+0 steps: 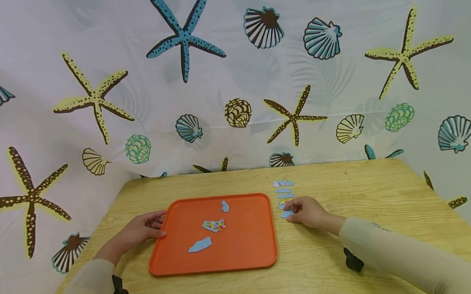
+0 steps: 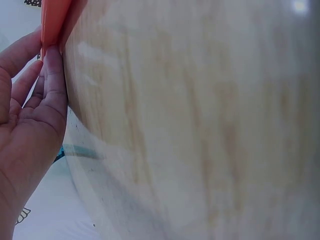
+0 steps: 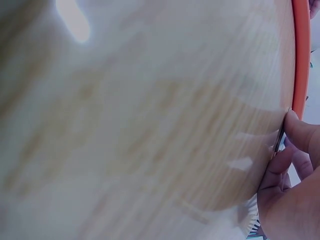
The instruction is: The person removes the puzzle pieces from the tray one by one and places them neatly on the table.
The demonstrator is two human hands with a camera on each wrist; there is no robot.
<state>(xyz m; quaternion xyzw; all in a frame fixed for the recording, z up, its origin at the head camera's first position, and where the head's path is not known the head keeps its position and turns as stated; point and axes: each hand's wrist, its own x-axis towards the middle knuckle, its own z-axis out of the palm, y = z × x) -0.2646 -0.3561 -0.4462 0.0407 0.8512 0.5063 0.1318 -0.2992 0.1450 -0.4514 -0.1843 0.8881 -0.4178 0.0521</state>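
Observation:
My left hand grips the left rim of an orange tray; in the left wrist view the fingers lie around its edge. Three torn, thin pieces that look like paper lie apart in the tray: a small blue one, a multicoloured one and a plain light-blue one. Right of the tray, my right hand pinches a light-blue piece at the table surface between thumb and forefinger. Partly hidden by those fingers is a piece with coloured marks.
Beyond the right hand, several more torn strips lie in a column on the wooden table. A cloth printed with starfish and shells hangs behind the table and along its sides.

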